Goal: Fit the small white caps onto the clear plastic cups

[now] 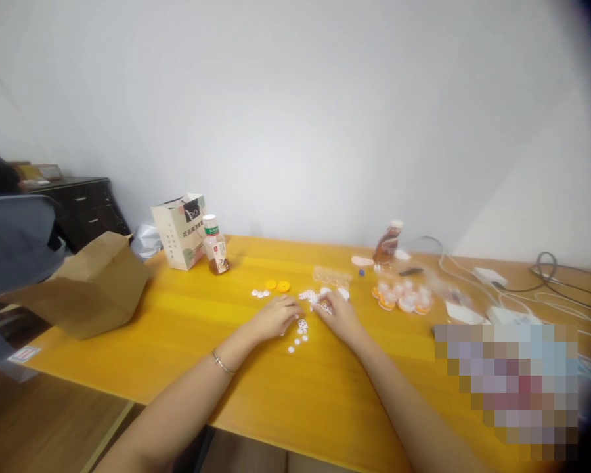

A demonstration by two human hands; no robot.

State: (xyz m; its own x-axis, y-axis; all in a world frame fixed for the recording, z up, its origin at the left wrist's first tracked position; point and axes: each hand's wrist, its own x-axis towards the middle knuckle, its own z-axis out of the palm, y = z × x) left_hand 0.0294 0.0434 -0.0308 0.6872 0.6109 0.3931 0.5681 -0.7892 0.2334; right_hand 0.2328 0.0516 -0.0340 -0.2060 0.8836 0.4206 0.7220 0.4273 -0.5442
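Small white perforated plastic pieces (307,296) lie in a loose pile between my hands. My left hand (277,316) rests at the left of the pile with its fingers curled together; whatever the fingertips hold is too small to make out. My right hand (341,318) bends over the pile's right side, its thumb and fingers drawn in among the pieces. What it grips is hidden. Just below lie a white holed disc (303,324) and several little white discs (291,350). Two yellow round pieces (284,287) and a few white caps (261,294) sit beyond my left hand.
Behind my hands is a clear plastic tray (331,276). Clear-and-orange round parts (402,297) cluster to the right, near a brown bottle (389,242) and cables (509,299). A paper gift bag (180,231), a labelled bottle (217,246) and a brown paper bag (98,282) stand left.
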